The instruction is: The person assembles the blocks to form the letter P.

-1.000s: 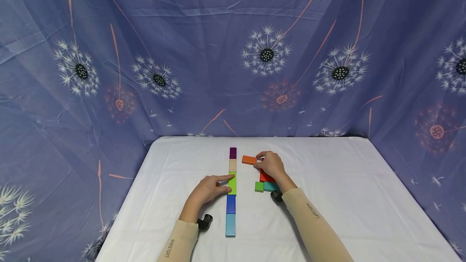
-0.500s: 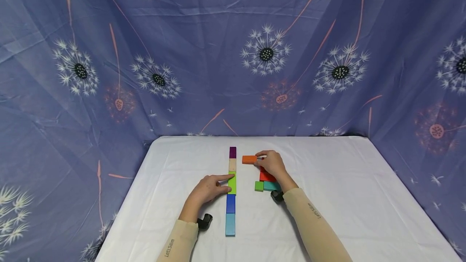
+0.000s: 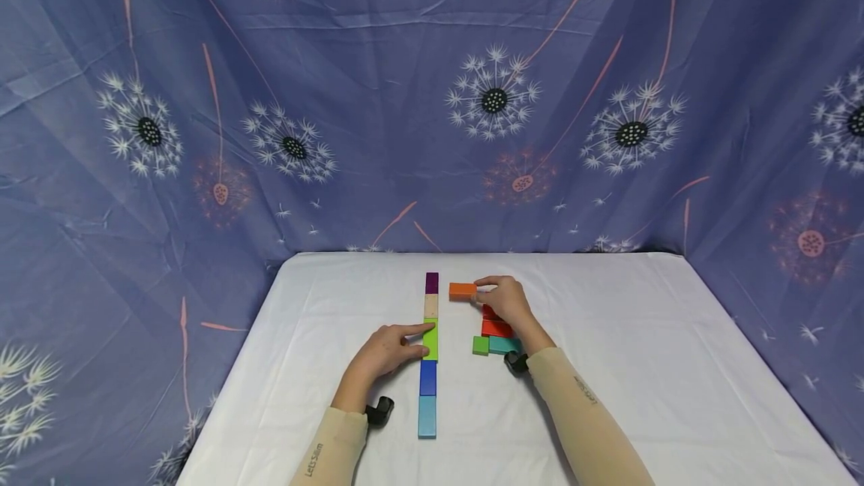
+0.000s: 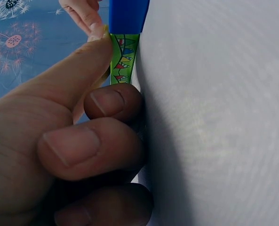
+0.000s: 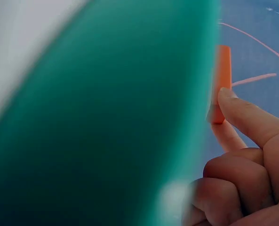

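Observation:
A straight row of blocks runs away from me: light blue (image 3: pixel 427 417), blue (image 3: pixel 428 379), lime green (image 3: pixel 430 342), plain wood (image 3: pixel 431 306) and purple (image 3: pixel 432 283). My left hand (image 3: pixel 386 351) rests its forefinger and thumb on the lime green block; the left wrist view shows a flag pattern on that block's side, and other fingers bent beside it. Right of the row's far end, my right hand (image 3: pixel 505 302) pinches the right end of an orange block (image 3: pixel 462 291) between thumb and forefinger. Its remaining fingers are curled in the right wrist view.
Under and beside the right hand lie red blocks (image 3: pixel 496 328), a teal block (image 3: pixel 501 345) and a small green block (image 3: pixel 481 346). A blurred teal surface (image 5: pixel 106 103) fills much of the right wrist view. A dandelion-patterned cloth (image 3: pixel 405 133) hangs behind the white table (image 3: pixel 324 306).
The orange block has shifted slightly away from me in my right hand, baring more of the red blocks. My left hand and the row have stayed put.

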{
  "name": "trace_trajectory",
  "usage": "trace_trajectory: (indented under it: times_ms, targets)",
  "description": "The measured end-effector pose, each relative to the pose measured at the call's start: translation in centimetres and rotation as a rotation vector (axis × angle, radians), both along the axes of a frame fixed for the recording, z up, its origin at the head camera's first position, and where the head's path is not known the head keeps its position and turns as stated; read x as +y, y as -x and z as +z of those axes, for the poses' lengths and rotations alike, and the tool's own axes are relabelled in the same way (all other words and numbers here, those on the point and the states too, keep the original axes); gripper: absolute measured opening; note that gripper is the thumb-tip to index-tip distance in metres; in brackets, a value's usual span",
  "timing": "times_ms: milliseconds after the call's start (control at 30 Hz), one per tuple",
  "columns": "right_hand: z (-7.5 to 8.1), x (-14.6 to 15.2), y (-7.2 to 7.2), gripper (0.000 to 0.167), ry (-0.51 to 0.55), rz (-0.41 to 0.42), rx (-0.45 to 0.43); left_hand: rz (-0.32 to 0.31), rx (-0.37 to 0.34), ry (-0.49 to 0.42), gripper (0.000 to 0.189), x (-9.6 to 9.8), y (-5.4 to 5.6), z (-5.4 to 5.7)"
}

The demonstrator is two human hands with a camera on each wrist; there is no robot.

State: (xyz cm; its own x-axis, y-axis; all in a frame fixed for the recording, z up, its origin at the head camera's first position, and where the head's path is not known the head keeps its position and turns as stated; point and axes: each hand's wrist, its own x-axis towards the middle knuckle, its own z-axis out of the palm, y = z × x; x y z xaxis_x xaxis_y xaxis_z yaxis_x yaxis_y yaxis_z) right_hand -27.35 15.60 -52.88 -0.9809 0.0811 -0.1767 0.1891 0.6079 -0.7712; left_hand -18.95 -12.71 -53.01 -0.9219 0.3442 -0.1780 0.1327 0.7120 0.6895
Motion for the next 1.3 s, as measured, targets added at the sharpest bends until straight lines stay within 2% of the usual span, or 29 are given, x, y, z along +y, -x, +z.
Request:
trace_trajectory:
  times_ms: [200,433,633,800,1300]
  targets:
    - [0.6,-0.3,1.1,0.033,0.033,0.008,0.016,0.015,-0.017,0.018,0.051,0.1,0.0,0.0]
    - [0.7,-0.4,2.3,0.033,0.014,0.023,0.037,0.015,-0.018,0.017,0.051,0.2,0.0,0.1]
    - [0.7,-0.6,2.8,0.033,0.022,0.026,0.046,0.017,-0.023,0.011,0.051,0.1,-0.1,0.2]
    - [0.8,-1.0,3.1,0.033,0.028,0.018,0.013,0.019,-0.015,0.022,0.051,0.2,-0.1,0.1]
    - [0.4,-2.1,4.1,0.032,-0.039,0.032,-0.003,0.005,-0.002,0.033,0.051,0.1,-0.2,0.4]
